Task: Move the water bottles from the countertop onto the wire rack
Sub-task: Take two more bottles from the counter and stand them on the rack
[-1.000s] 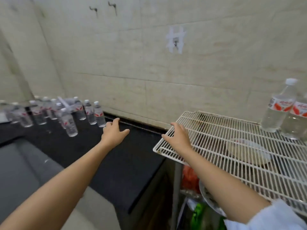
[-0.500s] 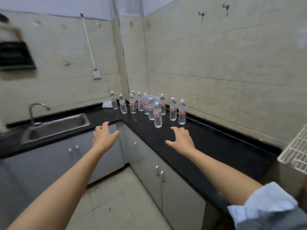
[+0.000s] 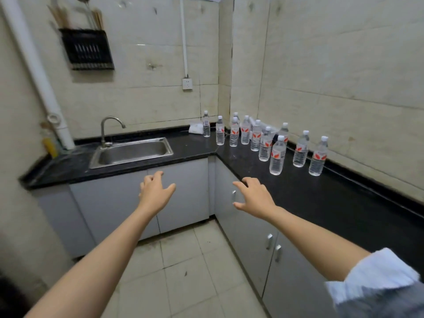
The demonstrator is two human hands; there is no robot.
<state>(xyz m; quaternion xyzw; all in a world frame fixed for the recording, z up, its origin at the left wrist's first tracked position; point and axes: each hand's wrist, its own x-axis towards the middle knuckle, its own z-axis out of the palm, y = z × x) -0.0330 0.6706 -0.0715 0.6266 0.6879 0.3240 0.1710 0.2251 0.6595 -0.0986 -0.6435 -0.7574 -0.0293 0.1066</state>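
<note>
Several clear water bottles (image 3: pixel 277 155) with red-and-white labels and white caps stand upright on the black countertop (image 3: pixel 332 191), grouped in the corner and along the right wall. The nearest one stands just beyond my right hand (image 3: pixel 253 197), which hovers over the counter's front edge, fingers spread and empty. My left hand (image 3: pixel 155 191) floats in front of the grey cabinets, fingers loosely spread, holding nothing. The wire rack is out of view.
A steel sink (image 3: pixel 132 152) with a curved tap (image 3: pixel 110 129) is set in the counter's left run. A white cloth (image 3: pixel 196 129) lies by the far bottle. A black utensil holder (image 3: pixel 87 51) hangs on the wall. Grey cabinets (image 3: pixel 183 191) and tiled floor lie below.
The view has swung left, away from the wire rack, to the sink corner. Both hands have come off the rack side and reach toward the bottles, still empty.
</note>
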